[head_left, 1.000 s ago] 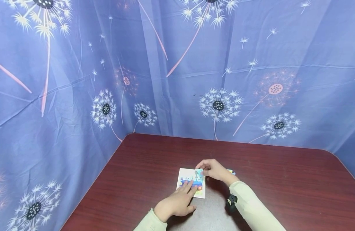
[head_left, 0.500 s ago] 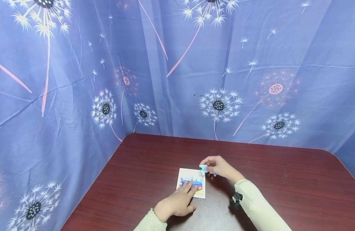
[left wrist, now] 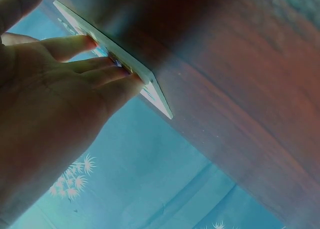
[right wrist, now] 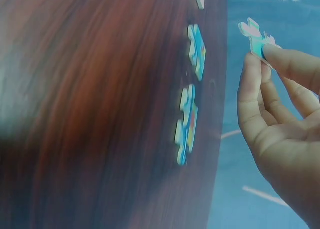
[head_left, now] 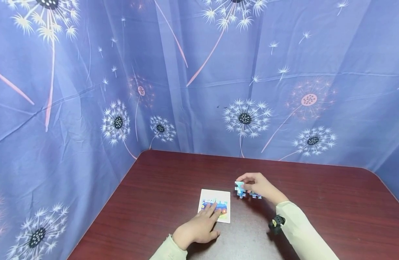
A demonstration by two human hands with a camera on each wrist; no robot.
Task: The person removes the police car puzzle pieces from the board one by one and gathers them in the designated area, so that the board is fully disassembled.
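Note:
My left hand (head_left: 199, 226) lies with extended fingers on a white-framed puzzle board (head_left: 215, 194), partly covering a colourful blue vehicle picture; the upper part of the board shows plain white. In the left wrist view its fingertips press on the face of the board (left wrist: 161, 105). My right hand (head_left: 259, 185), right of the board, pinches a light-blue jigsaw piece (right wrist: 257, 45) between thumb and fingers, above the table. Two more pieces lie below it in the right wrist view: a small jigsaw piece (right wrist: 197, 51) and a longer blue one with red and yellow (right wrist: 187, 126).
The dark red wooden table (head_left: 167, 173) runs back to a blue curtain (head_left: 199, 108) with dandelion prints, which also hangs along the left side. A black device (head_left: 276, 224) is strapped at my right wrist.
My right hand has lifted the light-blue piece off the board's upper right corner and carried it rightward. The left hand has stayed in place on the board.

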